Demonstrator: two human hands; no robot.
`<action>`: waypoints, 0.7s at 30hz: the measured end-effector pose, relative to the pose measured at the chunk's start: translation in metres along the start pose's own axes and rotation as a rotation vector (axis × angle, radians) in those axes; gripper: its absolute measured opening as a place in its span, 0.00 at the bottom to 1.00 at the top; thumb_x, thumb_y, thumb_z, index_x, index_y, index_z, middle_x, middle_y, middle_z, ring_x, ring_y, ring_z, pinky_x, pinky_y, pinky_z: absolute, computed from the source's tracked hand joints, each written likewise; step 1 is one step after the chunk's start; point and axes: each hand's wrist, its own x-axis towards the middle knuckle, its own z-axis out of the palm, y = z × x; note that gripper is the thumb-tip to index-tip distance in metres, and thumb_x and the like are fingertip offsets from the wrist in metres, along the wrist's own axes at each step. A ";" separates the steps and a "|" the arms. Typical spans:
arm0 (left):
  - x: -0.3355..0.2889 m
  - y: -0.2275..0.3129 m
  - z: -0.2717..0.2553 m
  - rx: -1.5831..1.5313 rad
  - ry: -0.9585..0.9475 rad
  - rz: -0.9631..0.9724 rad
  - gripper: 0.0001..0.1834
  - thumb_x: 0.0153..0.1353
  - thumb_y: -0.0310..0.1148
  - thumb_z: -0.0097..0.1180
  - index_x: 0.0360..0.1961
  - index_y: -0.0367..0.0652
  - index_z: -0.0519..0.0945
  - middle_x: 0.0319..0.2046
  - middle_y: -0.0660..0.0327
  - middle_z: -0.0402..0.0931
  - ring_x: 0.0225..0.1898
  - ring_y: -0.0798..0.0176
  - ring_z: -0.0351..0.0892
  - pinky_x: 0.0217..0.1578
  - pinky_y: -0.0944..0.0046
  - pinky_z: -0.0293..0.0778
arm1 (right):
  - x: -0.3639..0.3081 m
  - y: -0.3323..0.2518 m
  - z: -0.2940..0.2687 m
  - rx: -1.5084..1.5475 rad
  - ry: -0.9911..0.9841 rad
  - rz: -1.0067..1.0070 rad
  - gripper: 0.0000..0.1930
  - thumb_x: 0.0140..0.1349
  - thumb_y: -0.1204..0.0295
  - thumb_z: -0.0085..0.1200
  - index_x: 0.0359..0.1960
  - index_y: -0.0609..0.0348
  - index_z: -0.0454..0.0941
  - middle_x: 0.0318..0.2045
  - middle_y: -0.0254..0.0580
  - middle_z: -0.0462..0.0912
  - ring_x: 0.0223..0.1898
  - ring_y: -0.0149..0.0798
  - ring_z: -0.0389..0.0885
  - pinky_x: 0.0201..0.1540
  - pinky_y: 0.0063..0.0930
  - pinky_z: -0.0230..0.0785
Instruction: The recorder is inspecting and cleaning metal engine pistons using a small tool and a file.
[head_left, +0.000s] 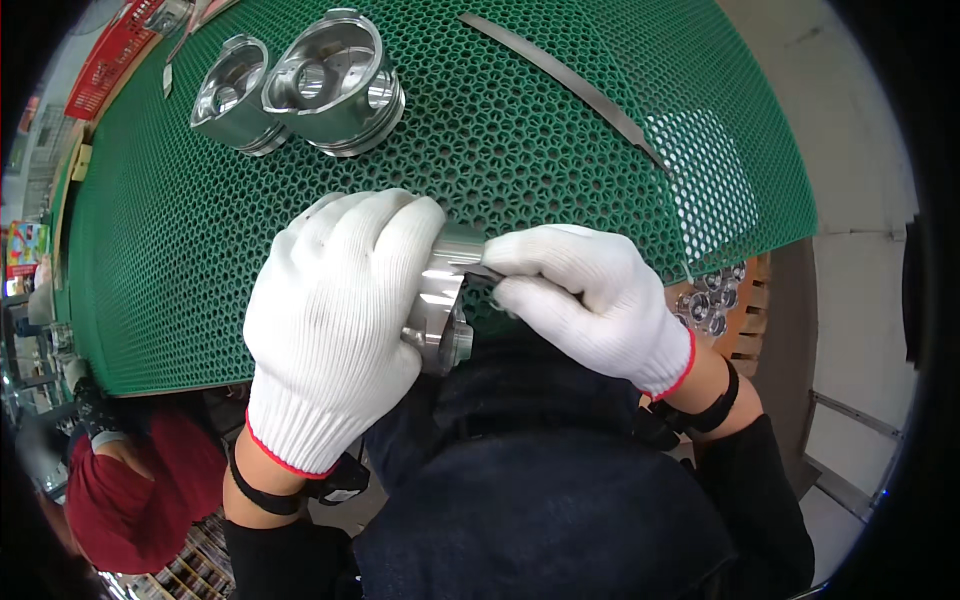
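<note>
A silvery metal piston (437,300) lies on its side near the front edge of the green mesh mat, with my gloved left hand (335,300) wrapped over it from the left. My gloved right hand (595,295) pinches a thin dark tool (482,273) between thumb and fingers. Its tip meets the piston's open edge; most of the tool is hidden, so its kind is unclear. Two more pistons stand side by side farther off with their hollow ends up: a smaller-looking one (236,88) and one (335,90) to its right.
A long, slightly curved grey metal strip with a narrow end, like a file (560,72), lies on the green mat (530,170). Several pistons (712,300) sit on a wooden pallet below right. A red basket (110,65) is at far left; a person in red (140,490) is lower left.
</note>
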 end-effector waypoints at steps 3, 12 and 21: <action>0.009 0.001 0.001 -0.041 -0.037 -0.037 0.21 0.49 0.30 0.64 0.47 0.47 0.81 0.47 0.57 0.82 0.50 0.47 0.81 0.52 0.53 0.75 | 0.004 0.008 -0.001 -0.025 0.031 -0.071 0.10 0.61 0.75 0.61 0.45 0.59 0.83 0.31 0.44 0.85 0.30 0.41 0.85 0.34 0.29 0.78; 0.063 -0.020 0.001 -0.059 -0.360 -0.087 0.10 0.61 0.31 0.55 0.42 0.44 0.84 0.35 0.51 0.83 0.40 0.42 0.83 0.41 0.49 0.78 | 0.007 0.005 -0.017 -0.686 -0.103 -0.454 0.14 0.53 0.70 0.60 0.43 0.50 0.83 0.20 0.32 0.76 0.20 0.38 0.79 0.20 0.33 0.70; 0.043 -0.029 0.004 -0.197 -0.280 -0.110 0.13 0.59 0.29 0.59 0.46 0.46 0.84 0.41 0.51 0.84 0.45 0.45 0.83 0.46 0.53 0.79 | 0.015 -0.018 -0.042 -0.865 -0.837 -0.191 0.11 0.62 0.66 0.56 0.46 0.46 0.82 0.30 0.39 0.81 0.29 0.44 0.86 0.28 0.39 0.79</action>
